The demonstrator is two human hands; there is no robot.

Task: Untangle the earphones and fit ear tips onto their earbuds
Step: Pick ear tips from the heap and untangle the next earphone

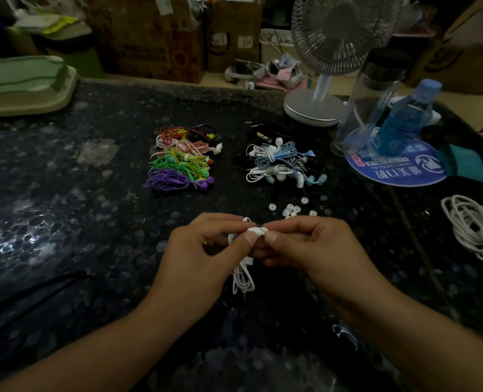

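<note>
Nearest the camera, the left hand (206, 244) pinches a white earbud (255, 231) between thumb and forefinger, steadying it so the right hand (305, 244), pinching at the bud's tip, can likely press an ear tip on; the tip itself is too small to make out. The white cable (243, 278) hangs bundled below the fingers. Just beyond lie loose white ear tips (291, 209), within easy reach. Farther back on the dark speckled table (64, 207) sit a pile of colourful earphones (182, 159) and a separate white-and-blue pile (282, 164), probably sorted stock. A desk fan (319, 106) stands behind.
</note>
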